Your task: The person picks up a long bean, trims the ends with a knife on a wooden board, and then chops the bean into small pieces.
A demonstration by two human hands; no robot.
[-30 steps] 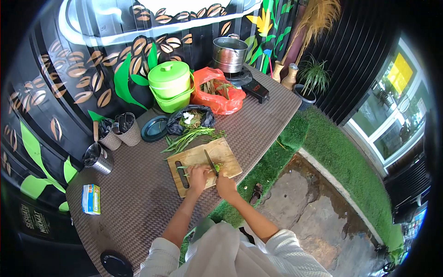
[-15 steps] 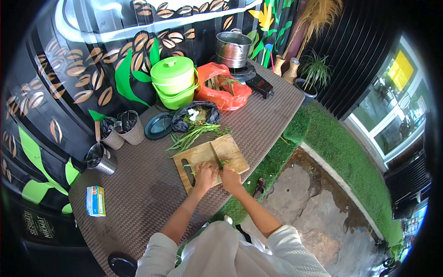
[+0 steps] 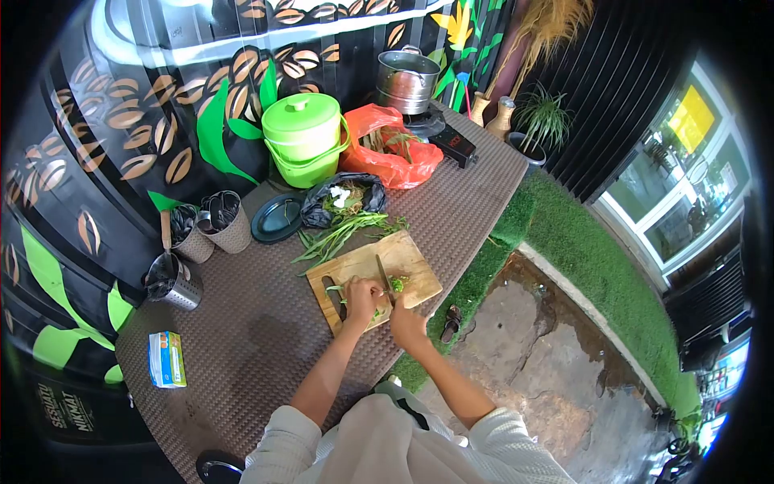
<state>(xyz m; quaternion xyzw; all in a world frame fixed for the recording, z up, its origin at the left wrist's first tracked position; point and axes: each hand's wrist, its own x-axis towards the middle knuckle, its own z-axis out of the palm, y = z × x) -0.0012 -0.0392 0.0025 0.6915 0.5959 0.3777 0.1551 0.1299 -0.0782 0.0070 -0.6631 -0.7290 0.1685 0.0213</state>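
Though partly hidden, knife [image 3: 383,273] in closed right hand [image 3: 409,326], greens [image 3: 397,285] near curled left hand [image 3: 363,299], its grip unclear.

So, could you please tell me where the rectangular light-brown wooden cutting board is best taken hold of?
I'd grip the wooden cutting board by the long dark slot near its left end, coming from the left: the cutout looks like a handle, and brown woven-textured tabletop leaves room beside it. Chopped greens lie on top, so keep it level.
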